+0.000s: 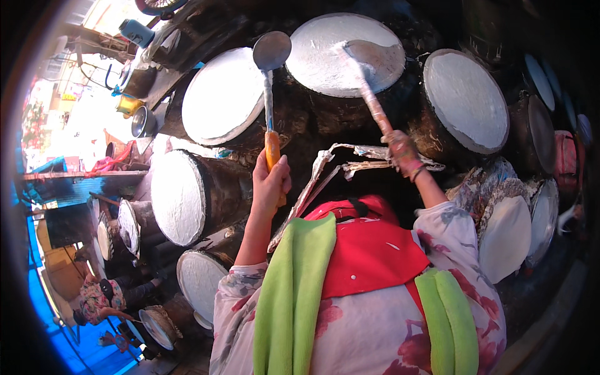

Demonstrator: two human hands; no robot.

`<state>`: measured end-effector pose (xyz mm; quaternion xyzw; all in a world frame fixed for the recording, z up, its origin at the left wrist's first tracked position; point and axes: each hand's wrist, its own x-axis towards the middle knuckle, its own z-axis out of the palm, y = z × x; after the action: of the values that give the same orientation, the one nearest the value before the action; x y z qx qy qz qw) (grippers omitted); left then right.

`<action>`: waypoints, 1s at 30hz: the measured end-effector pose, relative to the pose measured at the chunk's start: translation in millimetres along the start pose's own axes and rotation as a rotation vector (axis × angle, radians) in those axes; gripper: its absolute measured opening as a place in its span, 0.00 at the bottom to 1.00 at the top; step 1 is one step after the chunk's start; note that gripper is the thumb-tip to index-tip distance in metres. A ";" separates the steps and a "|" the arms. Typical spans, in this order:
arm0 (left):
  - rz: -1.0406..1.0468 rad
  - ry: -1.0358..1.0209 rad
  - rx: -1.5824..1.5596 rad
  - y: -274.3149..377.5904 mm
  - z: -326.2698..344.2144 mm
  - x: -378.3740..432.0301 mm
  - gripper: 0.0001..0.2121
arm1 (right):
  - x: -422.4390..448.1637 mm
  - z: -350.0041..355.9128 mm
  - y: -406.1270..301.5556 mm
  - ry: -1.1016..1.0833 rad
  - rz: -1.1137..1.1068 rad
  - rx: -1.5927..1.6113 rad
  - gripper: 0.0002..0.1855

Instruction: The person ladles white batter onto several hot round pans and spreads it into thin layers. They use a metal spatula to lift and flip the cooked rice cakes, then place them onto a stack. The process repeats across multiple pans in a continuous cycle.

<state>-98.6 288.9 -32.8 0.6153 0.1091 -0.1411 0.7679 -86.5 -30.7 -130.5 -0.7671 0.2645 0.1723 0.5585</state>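
My left hand [272, 180] grips the orange handle of a metal ladle [268, 98], whose shaft is crusted white. The ladle's round bowl hangs over the gap between two dark drum-like vessels with white-coated round tops. My right hand [403, 152], smeared with residue, holds a batter-crusted stick [368, 91]. Its far end touches the top-middle round surface [314, 61], where a greyish patch shows through the white coating. Smooth white coating covers the round top at left [225, 96] and the one at right [464, 101]. The stick's tip is hard to make out.
A crusted frame [323, 164] stands before my body. Another white-topped vessel [178, 197] is at left. White discs with ragged rims [506, 239] lie at right, near a dark round plate [541, 133]. A metal bowl [143, 122] and another person [105, 297] are farther left.
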 end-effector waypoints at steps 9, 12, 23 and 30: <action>-0.075 -0.054 -0.084 4.9 25.6 14.1 0.14 | 41.6 -34.0 67.6 0.182 -0.881 -0.419 0.08; -0.116 -0.057 -0.086 8.4 31.0 20.5 0.13 | 35.0 -51.7 21.3 0.136 -0.220 -0.145 0.07; -0.148 -0.085 -0.048 11.9 43.5 28.7 0.13 | 79.9 -80.2 62.5 0.321 -0.795 -0.735 0.09; -0.205 -0.057 -0.070 11.1 35.9 17.0 0.17 | 61.4 -81.3 82.1 0.200 -0.525 -0.369 0.17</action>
<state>-79.0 254.7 -20.6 0.5697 0.1543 -0.2322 0.7731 -88.9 -140.3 -202.0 -0.9103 0.0756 -0.0088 0.4069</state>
